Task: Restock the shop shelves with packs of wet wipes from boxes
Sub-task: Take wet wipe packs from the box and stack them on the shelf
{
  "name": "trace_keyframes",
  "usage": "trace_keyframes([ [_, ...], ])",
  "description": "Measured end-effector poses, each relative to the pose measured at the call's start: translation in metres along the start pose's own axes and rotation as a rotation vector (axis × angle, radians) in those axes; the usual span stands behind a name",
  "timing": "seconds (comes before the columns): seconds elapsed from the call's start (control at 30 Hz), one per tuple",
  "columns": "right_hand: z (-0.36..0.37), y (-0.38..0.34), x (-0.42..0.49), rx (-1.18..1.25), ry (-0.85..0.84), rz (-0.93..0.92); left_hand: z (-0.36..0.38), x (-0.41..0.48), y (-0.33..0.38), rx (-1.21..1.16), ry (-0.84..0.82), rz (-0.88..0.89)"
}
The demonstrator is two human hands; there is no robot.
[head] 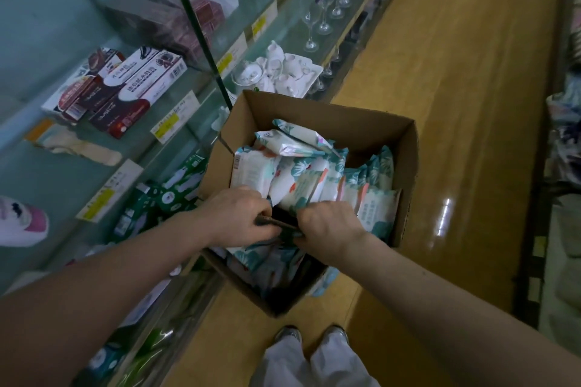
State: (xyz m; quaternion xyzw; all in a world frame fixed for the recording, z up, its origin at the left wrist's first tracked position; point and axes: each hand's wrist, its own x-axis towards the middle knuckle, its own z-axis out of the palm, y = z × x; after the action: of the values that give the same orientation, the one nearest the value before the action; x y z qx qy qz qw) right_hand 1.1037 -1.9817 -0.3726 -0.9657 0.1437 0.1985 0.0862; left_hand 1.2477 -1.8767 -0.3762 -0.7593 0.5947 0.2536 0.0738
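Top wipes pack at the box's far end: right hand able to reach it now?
Probably yes: the top pack lies uncovered in the open box, but the right hand first must release the dark item.

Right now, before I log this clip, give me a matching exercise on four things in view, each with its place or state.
Things:
1. cardboard box
2. wine glasses
3. white tea set
4. red-and-white cartons

Places or states:
A. lying flat on a glass shelf, at the left
B. open, wet wipe packs inside
C. standing upright, farthest along the aisle
D. on a white tray, just beyond the box

Pairs: 1-B, 2-C, 3-D, 4-A.
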Motion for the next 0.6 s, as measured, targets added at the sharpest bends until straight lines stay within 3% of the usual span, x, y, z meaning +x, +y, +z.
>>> trace_keyframes([
  [0.17, -0.003, 0.008, -0.001, 0.065, 0.04, -0.008, -0.016, 0.009, 0.005, -0.091, -0.128, -0.093],
  [0.27, -0.005, 0.011, 0.0, 0.101, -0.018, -0.025, -0.027, 0.011, 0.008, -0.283, -0.203, -0.152],
  [0.4, -0.02, 0.023, 0.0, 0.279, -0.116, 0.014, -0.034, 0.018, 0.004, -0.43, -0.101, -0.203],
  [0.6, -0.038, 0.048, 0.022, 0.398, 0.212, 0.087, -0.032, 0.04, -0.004, -0.491, 0.223, -0.385],
])
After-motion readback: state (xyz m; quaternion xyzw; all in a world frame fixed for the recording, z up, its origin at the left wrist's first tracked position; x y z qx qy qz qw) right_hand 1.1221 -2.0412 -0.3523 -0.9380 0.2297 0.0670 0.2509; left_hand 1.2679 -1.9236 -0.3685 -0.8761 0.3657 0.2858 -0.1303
